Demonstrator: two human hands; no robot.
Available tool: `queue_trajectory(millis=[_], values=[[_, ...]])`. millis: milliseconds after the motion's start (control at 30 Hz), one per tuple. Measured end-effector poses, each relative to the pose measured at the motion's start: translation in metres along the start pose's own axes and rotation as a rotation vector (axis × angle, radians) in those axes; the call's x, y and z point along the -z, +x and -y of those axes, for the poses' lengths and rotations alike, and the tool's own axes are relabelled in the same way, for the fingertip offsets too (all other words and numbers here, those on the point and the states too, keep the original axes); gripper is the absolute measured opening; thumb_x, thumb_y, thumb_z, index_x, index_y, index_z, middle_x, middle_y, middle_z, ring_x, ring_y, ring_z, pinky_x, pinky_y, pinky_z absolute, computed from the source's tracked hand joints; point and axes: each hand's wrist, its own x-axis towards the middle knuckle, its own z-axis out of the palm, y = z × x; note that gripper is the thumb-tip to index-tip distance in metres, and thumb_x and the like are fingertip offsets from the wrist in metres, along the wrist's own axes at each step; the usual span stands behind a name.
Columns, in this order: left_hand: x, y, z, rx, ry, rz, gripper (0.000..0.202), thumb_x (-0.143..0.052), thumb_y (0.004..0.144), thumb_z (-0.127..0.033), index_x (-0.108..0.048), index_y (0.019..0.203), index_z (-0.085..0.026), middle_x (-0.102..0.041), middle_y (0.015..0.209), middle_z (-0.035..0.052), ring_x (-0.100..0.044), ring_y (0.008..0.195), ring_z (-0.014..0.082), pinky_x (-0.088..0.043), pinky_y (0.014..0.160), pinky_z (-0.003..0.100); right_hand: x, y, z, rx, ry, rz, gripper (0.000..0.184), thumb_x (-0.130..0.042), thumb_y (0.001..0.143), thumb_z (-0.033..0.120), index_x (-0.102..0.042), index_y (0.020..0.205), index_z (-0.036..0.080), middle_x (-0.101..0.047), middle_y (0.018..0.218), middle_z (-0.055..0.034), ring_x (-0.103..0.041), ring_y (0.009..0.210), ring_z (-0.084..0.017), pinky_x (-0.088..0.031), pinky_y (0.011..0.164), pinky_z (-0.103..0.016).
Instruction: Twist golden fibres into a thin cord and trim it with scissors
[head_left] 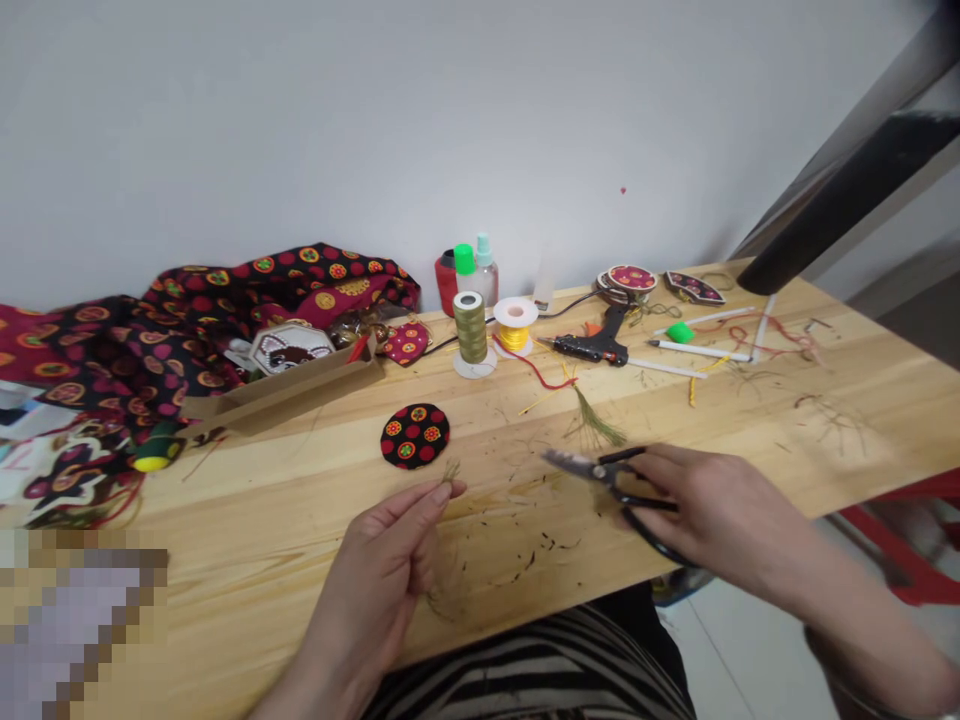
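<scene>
Between thumb and fingers, my left hand (397, 550) pinches a small bunch of olive-green thread (451, 470); loose ends stick out above and hang below the hand. My right hand (712, 510) grips black-handled scissors (600, 472), their blades pointing left toward the left hand, apart from the thread. A round patterned fabric piece (415, 436) lies just beyond my left hand. Past the scissors rests a green thread tassel (594, 420) with a red cord (536, 370). Dark snippets (534, 560) are scattered on the wood between my hands.
A spool of olive thread (471, 328), a yellow cord spool (514, 325) and bottles (486, 275) stand at the back. A black glue gun (596, 345) lies to their right. Patterned cloth (300, 275) and a cardboard box (292, 395) occupy the left. A black post (840, 205) rises at right.
</scene>
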Motion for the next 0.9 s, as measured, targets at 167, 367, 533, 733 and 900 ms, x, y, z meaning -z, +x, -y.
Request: queue_trajectory(millis=[167,367,533,733,900], values=[[0.001,0.002,0.000,-0.014,-0.035,-0.030,0.028,-0.075,0.064,-0.036,-0.072,0.082,-0.014,-0.026,0.038,-0.0119,-0.016,0.038,0.0035,-0.014,0.036,0.017,-0.002,-0.009,-0.056,-0.276,-0.145,-0.098,0.030,-0.045,0.085,0.035,-0.062,0.101,0.016,-0.065,0.099,-0.0127,-0.063,0.080,-0.026,-0.047,0.067,-0.035],[0.000,0.003,0.001,-0.012,-0.056,-0.028,0.028,-0.074,0.066,-0.036,-0.071,0.082,-0.014,-0.026,0.039,-0.0122,-0.016,0.038,0.0030,-0.015,0.035,0.016,-0.006,-0.011,-0.088,-0.374,-0.160,-0.095,0.033,-0.045,0.084,0.035,-0.063,0.104,0.015,-0.067,0.096,-0.0127,-0.064,0.080,-0.028,-0.048,0.066,-0.036],[0.001,0.002,0.001,-0.012,-0.088,-0.032,0.026,-0.075,0.065,-0.034,-0.070,0.081,-0.013,-0.026,0.039,-0.0124,-0.016,0.038,0.0030,-0.016,0.035,0.015,-0.007,-0.008,-0.083,-0.407,-0.188,-0.108,0.034,-0.041,0.087,0.034,-0.062,0.103,0.014,-0.066,0.095,-0.0150,-0.064,0.081,-0.031,-0.048,0.065,-0.039],[0.003,0.003,0.002,-0.039,-0.139,-0.025,0.024,-0.075,0.067,-0.032,-0.070,0.081,-0.014,-0.026,0.040,-0.0122,-0.017,0.038,0.0032,-0.016,0.035,0.016,-0.004,-0.013,-0.075,-0.248,-0.018,-0.285,0.033,-0.043,0.087,0.033,-0.062,0.107,0.014,-0.066,0.100,-0.0149,-0.064,0.084,-0.029,-0.050,0.067,-0.036],[0.001,0.005,0.004,-0.069,-0.182,-0.031,0.022,-0.074,0.068,-0.031,-0.070,0.082,-0.014,-0.026,0.042,-0.0121,-0.018,0.039,0.0032,-0.016,0.035,0.015,0.004,-0.018,-0.027,0.070,0.185,-0.240,0.028,-0.046,0.089,0.029,-0.055,0.114,0.021,-0.063,0.110,-0.0092,-0.062,0.093,-0.021,-0.052,0.073,-0.029]])
